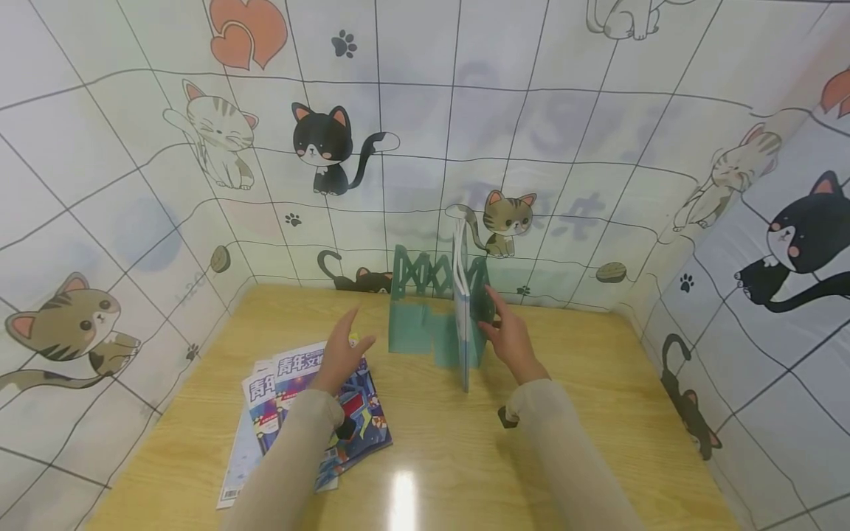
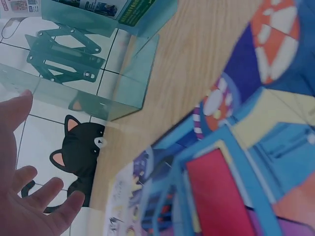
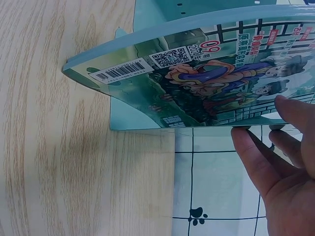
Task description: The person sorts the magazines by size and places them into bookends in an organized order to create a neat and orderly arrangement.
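Steadying: right hand [image 1: 514, 343] touches the stand [image 1: 408, 335] at its right end; can't tell whether it pinches the end plate or just presses.
Left hand [image 1: 341, 359]: fingers spread, holding nothing, over the pile [image 1: 374, 426].
Magazine [image 1: 462, 324]: upright in the stand, close beside the right end plate; near lower corner juts past the base, over the worktop [image 1: 451, 442].
Pile: several magazines lying flat, fanned unevenly, left of and nearer than the stand.
Step in hand: looks like settling the upright magazine against the end plate.
Doing it well: keep the right hand on the plate until the magazine stands by itself; push from low down, level; slide the jutting corner back so the base carries more of it.
Watch for: thin paper probably bows or slumps left if support goes early; a light stand may skid or stretch.
Stand build: teal see-through plates, probably plastic; crisscross lattice back, overlapping flat base plates, upright ends.
Paper: slim, shiny printed covers, slightly curved when upright; barcode and QR code on the outward cover.
Worktop finish: pale yellow wood grain, smooth, reflecting light.
Wall [image 1: 425, 177]: white sheeting, grid lines, cartoon cats.
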Demonstrator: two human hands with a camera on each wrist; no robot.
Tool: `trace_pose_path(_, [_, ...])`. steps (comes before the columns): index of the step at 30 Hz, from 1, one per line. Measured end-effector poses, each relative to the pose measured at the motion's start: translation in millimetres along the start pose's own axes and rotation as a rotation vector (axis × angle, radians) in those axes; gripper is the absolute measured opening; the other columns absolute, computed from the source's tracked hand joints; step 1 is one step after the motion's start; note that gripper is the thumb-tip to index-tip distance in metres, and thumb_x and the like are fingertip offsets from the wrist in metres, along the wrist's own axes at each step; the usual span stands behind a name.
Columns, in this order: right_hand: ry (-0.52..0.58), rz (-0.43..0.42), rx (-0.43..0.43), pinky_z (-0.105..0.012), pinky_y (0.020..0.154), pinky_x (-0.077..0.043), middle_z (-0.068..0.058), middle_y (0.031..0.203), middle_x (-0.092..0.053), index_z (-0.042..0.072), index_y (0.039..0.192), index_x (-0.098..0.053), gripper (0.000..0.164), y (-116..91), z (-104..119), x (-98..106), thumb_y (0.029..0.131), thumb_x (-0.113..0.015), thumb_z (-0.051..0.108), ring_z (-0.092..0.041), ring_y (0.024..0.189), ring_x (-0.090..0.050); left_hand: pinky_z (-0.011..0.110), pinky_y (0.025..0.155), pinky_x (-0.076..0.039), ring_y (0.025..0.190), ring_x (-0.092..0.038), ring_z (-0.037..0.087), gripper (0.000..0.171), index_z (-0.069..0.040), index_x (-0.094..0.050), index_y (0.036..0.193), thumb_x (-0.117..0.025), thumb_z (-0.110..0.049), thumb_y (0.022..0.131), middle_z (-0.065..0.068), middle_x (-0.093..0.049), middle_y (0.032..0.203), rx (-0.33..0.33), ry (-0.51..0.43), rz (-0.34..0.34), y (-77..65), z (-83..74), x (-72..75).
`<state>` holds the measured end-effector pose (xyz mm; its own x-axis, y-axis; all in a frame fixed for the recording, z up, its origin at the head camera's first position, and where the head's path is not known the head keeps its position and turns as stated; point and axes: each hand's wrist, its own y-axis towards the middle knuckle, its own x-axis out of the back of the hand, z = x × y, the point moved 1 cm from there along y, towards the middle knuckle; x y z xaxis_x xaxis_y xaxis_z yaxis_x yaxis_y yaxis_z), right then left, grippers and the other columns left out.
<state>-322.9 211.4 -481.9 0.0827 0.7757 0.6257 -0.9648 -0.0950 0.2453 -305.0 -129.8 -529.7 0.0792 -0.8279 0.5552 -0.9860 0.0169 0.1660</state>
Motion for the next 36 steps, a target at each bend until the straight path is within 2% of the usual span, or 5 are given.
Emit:
trace_pose_path(8, [0.006,-0.001,0.000,-0.044,0.075,-0.057,-0.022,0.148,-0.039,0.027,0.154,-0.029,0.079,1.4,-3.0,-1.1,0.090,-0.067,0.000,-0.042,0.105,-0.063,0.055,0.113,-0.020,0.142,-0.023,0.036,0.072,-0.014,-0.030,0.153,-0.066,-0.031,0.093,0.012,-0.027,0.157,0.054,0.079,-0.041,-7.1,15.5,4.0])
trace_pose_path(14, [0.001,-0.010,0.001,-0.044,0.076,-0.057,-0.024,0.147,-0.040,0.024,0.153,-0.031,0.076,0.3,-3.4,-1.3,0.090,-0.067,0.001,-0.042,0.105,-0.063,0.067,0.107,-0.017,0.139,-0.022,0.047,0.078,-0.016,-0.038,0.150,-0.072,-0.045,0.085,0.019,-0.025,0.156,0.142,0.258,-0.032,-19.8,23.7,10.0])
trace_pose_path(21, [0.019,-0.009,-0.003,-0.044,0.076,-0.057,-0.025,0.146,-0.040,0.027,0.153,-0.030,0.078,-0.3,-1.2,-0.5,0.090,-0.067,0.000,-0.043,0.105,-0.063,0.075,0.102,-0.010,0.138,-0.015,0.053,0.092,-0.017,-0.036,0.151,-0.068,-0.063,0.079,0.024,-0.020,0.156,0.249,0.380,-0.033,-32.0,36.0,19.2])
trace_pose_path(28, [0.029,-0.003,0.013,-0.042,0.075,-0.057,-0.026,0.146,-0.040,0.025,0.153,-0.031,0.077,0.3,-2.7,-0.8,0.090,-0.067,0.000,-0.043,0.105,-0.063,0.080,0.095,0.007,0.136,0.007,0.060,0.102,-0.020,-0.024,0.156,-0.064,-0.070,0.076,0.025,0.000,0.159,0.380,0.438,-0.044,-41.8,58.4,23.4])
trace_pose_path(36, [0.033,0.002,-0.005,-0.042,0.076,-0.057,-0.026,0.146,-0.039,0.028,0.153,-0.030,0.078,1.0,-2.9,-0.1,0.090,-0.067,0.001,-0.043,0.105,-0.062,0.078,0.093,0.017,0.132,0.020,0.062,0.108,-0.021,-0.019,0.157,-0.067,-0.070,0.073,0.025,0.009,0.158,0.435,0.437,-0.066,-54.1,57.0,29.5])
